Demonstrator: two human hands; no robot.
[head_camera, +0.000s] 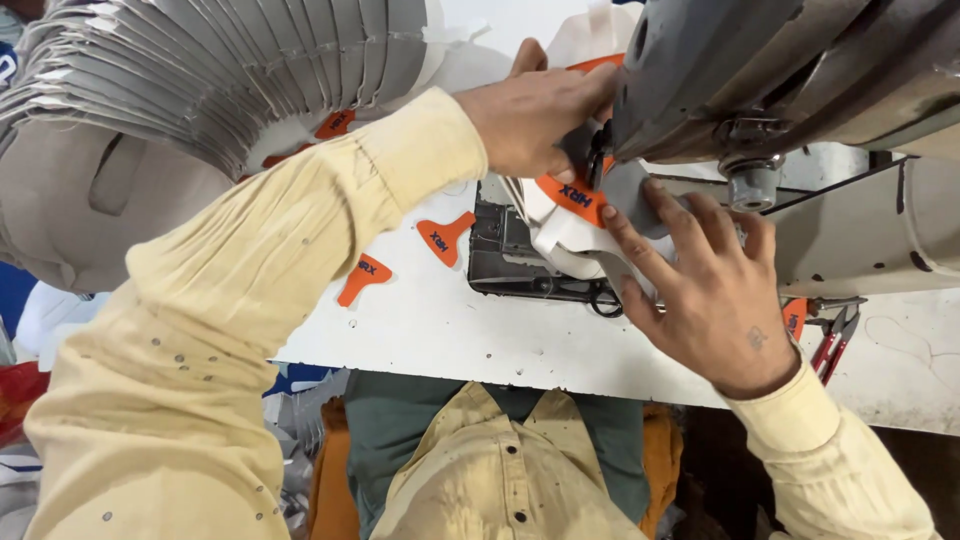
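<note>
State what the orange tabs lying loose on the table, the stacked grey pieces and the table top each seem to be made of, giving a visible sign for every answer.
Orange tabs: probably thin synthetic sheet or coated fabric; flat, matt, cleanly cut edges.
Stacked grey pieces: likely fabric or soft synthetic; thin layers fan and bend.
Table top: seemingly white laminate or painted board; hard, smooth, scuffed and speckled.
</note>
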